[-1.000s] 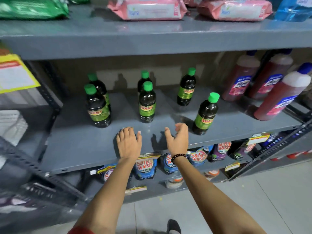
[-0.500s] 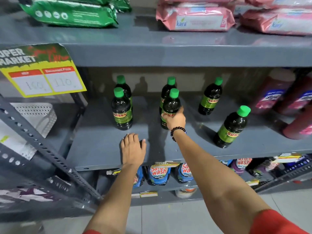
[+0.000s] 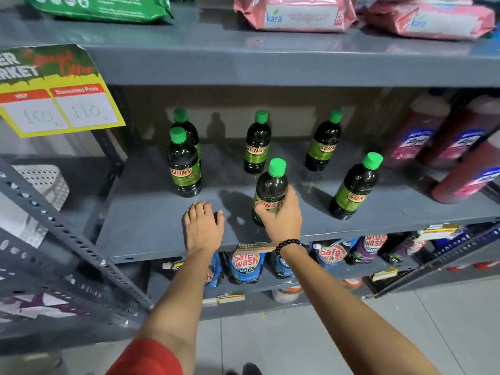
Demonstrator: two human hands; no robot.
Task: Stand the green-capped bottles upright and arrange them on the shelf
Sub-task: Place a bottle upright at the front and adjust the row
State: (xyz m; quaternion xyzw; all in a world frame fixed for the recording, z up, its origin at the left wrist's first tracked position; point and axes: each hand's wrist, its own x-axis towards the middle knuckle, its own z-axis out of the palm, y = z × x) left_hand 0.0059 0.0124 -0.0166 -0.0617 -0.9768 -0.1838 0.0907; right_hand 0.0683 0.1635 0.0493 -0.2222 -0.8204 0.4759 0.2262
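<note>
Several dark green-capped bottles stand upright on the grey middle shelf [image 3: 151, 228]. My right hand [image 3: 281, 212] grips one bottle [image 3: 272, 182] near the shelf's front, around its label. Behind it stands another bottle [image 3: 257, 143]. Two bottles stand at the left, one [image 3: 184, 163] in front of the other [image 3: 186, 125]. One bottle [image 3: 323, 142] is at the back right and one [image 3: 354, 188] at the front right. My left hand [image 3: 203, 226] lies flat on the shelf, palm down, holding nothing.
Red bottles [image 3: 416, 131] with blue labels fill the shelf's right end. Pink and green packs [image 3: 295, 14] lie on the shelf above. Detergent pouches [image 3: 244, 263] sit on the shelf below. A yellow price sign [image 3: 56, 96] hangs at the left.
My right hand has closed on the middle front bottle and drawn it toward the shelf's front edge, away from the bottle behind it. The left hand has stayed flat on the shelf.
</note>
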